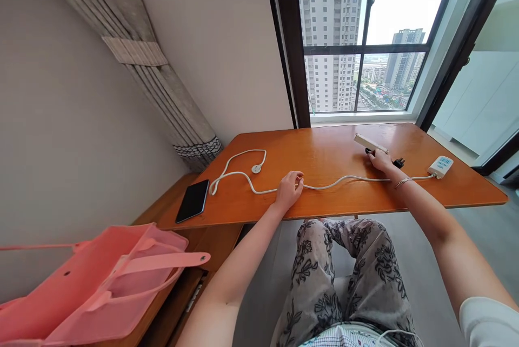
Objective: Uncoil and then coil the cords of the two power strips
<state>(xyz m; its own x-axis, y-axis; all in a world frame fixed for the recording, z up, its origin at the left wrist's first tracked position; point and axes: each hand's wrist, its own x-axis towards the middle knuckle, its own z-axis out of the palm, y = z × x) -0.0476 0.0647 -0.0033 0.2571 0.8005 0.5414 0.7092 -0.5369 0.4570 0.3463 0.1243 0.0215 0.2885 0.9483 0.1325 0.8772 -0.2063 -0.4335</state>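
A white cable (243,177) snakes across the orange wooden table (324,147), ending in a round white plug (255,168) at the left and a white power strip (440,166) at the right. My left hand (290,189) pinches the cable near the middle of the table, fingers closed on it. My right hand (380,160) rests farther back on the right, closed on a black plug (399,162) beside a white stick-shaped device (370,144).
A black phone (193,200) lies at the table's left front corner. A pink bag (93,277) sits on a lower wooden shelf at my left. A tied curtain (162,93) hangs behind it. A large window (360,39) stands beyond the table.
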